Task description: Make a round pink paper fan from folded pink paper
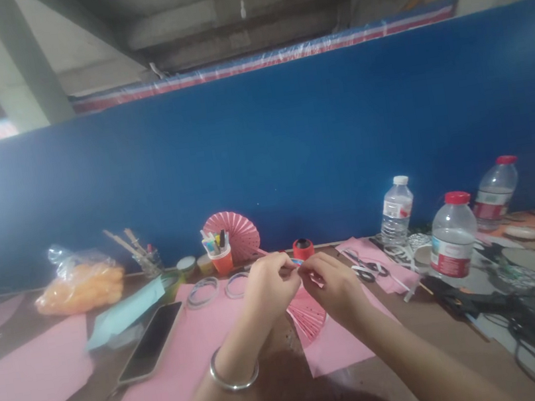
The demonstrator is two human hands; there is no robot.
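Observation:
My left hand point(271, 287), with a silver bangle point(237, 386) at its wrist, is closed in a pinch. My right hand point(334, 285) pinches close beside it, the fingertips of both nearly touching. What lies between the fingers is too small to make out. A pink pleated paper fan point(309, 318) shows just below the fingertips, partly covered by my right hand; I cannot tell whether it is held or lying on the pink paper point(336, 356). Behind the hands stands a red tape roll point(303, 249), and a bit of blue shows at its foot.
Left are a phone point(152, 344), wire coils point(203, 292) and a bag of orange material point(82, 288). A red cup of pens point(221, 261) stands before a larger pink fan point(235, 232). Scissors point(364, 268), bottles point(454, 239) and tangled cables point(515, 331) crowd the right.

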